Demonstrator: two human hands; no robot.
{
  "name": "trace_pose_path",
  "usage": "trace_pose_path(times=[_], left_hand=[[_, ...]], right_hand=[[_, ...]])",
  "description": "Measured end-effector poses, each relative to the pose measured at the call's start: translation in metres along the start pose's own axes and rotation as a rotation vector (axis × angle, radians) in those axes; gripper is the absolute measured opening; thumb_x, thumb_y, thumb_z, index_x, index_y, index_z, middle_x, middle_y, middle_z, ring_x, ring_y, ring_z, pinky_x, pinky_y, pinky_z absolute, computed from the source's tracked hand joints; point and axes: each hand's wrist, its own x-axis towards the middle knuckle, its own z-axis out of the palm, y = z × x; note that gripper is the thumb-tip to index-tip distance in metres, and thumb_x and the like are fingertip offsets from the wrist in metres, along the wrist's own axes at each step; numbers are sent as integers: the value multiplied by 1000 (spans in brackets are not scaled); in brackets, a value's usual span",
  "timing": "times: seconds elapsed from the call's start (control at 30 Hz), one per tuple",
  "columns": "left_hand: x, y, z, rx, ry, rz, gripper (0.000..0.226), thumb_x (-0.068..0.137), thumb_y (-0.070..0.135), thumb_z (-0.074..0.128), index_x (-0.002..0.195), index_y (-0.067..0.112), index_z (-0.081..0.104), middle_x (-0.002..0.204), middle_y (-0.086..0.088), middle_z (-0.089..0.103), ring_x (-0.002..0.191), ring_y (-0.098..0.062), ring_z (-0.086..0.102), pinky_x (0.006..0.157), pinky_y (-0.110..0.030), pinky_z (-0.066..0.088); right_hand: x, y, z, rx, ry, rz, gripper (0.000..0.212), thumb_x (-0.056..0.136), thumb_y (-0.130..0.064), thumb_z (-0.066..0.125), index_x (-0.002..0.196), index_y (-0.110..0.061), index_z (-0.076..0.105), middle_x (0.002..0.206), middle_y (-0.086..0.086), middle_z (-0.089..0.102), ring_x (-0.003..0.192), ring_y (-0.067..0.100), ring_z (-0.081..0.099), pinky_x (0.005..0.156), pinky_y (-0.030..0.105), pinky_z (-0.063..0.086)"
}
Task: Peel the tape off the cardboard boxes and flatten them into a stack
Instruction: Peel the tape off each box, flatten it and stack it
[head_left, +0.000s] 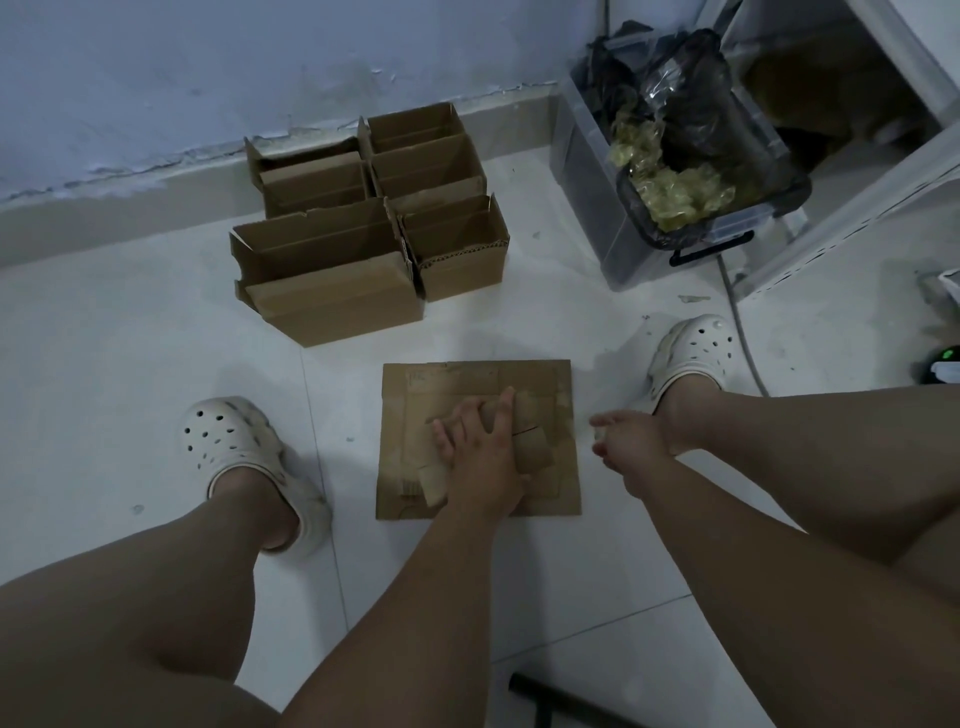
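A flattened cardboard sheet (563, 483) lies on the white floor between my feet. On top of it sits a smaller flattened box (532, 447). My left hand (480, 452) presses down on that box with its fingers spread. To the right of the stack hovers my right hand (631, 441), its fingers curled round a small pale scrap of tape (597, 434). Several open, upright cardboard boxes (332, 280) stand in a cluster by the wall behind the stack.
A clear plastic bin (587, 171) lined with a black bag holds wadded yellowish tape (675, 192) at the back right. Beside it are a white shelf frame (883, 171) and a grey cable (743, 332). A black rod (540, 701) lies at the bottom edge.
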Motion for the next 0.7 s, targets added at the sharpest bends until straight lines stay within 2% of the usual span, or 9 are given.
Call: trace_pose_path(times=[0.03,0.17,0.23,0.3,0.33,0.43,0.5,0.63,0.7], left_hand=[[0,0,0,-3,0,-3,105,72,34,73,148,34,1,145,-8,8,139,-30,6,110,-49,-16],[0,-1,0,-20,6,-8,105,71,29,72,148,33,2,144,-9,9,139,-29,6,111,-50,-14],[0,-1,1,-22,8,-9,105,70,26,72,148,34,2,144,-9,8,139,-28,4,111,-49,-15],[1,-1,1,-15,0,-11,105,71,26,71,148,34,0,144,-9,7,139,-29,3,111,-49,-16],[1,-1,0,-12,-5,-12,105,71,27,72,148,33,0,145,-9,7,139,-29,3,111,-49,-16],[2,1,-1,4,-13,-18,104,72,30,71,148,33,-1,147,-10,6,140,-31,2,111,-49,-16],[1,1,-1,12,-13,-20,104,73,30,71,148,33,-2,147,-9,6,140,-31,2,111,-49,-16],[1,2,-2,20,-22,-26,105,73,30,71,148,33,-3,148,-8,5,141,-31,2,111,-49,-16],[1,2,-2,25,-27,-31,106,74,30,71,148,33,-4,148,-9,4,141,-31,2,111,-49,-16]], right_hand=[[-2,-3,2,32,-40,9,31,87,7,51,72,-20,52,75,0,53,65,12,53,64,25,50],[-4,-10,8,54,-111,7,17,84,2,58,70,-5,52,72,11,53,64,18,53,70,29,48],[-8,-11,10,94,-118,-13,21,87,-15,65,73,-5,52,71,13,51,64,21,51,71,31,43],[-9,-8,10,94,-76,-21,34,93,-37,58,73,-10,49,70,10,53,62,19,52,64,30,46],[-10,-7,10,90,-58,-21,37,96,-42,51,74,-12,49,72,10,55,60,18,53,59,29,46],[-11,-5,10,124,-21,6,35,102,-38,35,80,-15,51,73,12,60,51,16,52,46,23,40],[-11,-3,11,63,-22,-21,33,103,-33,30,84,-17,50,71,12,61,47,16,48,43,22,35],[-7,-3,14,-160,-43,-176,29,100,-16,31,90,-5,56,67,9,47,50,18,40,49,24,29],[-5,-3,14,-256,-13,-261,37,101,-19,33,85,2,58,73,13,52,60,22,47,59,29,35]])
